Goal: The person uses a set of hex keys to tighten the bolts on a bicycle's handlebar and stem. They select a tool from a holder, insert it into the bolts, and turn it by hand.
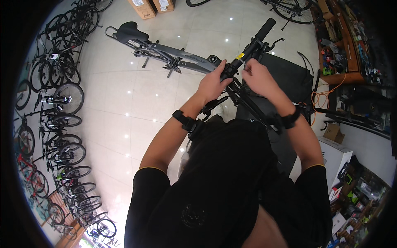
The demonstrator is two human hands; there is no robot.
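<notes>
A grey bicycle (196, 63) with a black saddle (131, 32) stands in front of me, its frame running from the upper left toward my hands. Its black handlebar (247, 53) slants up to the right, ending in a dark grip (265, 29) and a brake lever (276, 43). A yellow label (241, 56) is on the bar. My left hand (213, 85) is wrapped round the middle of the handlebar. Just right of the bar, my right hand (259, 77) is closed in a pinch below the label; what its fingertips hold is too small to make out.
Under the handlebar's right side lies a black mat or case (289, 76). An orange cable (320, 99) hangs by a wooden cabinet (347, 45) full of parts. Rows of bicycles (68, 99) line the left wall. Cardboard boxes (142, 8) stand at the far side.
</notes>
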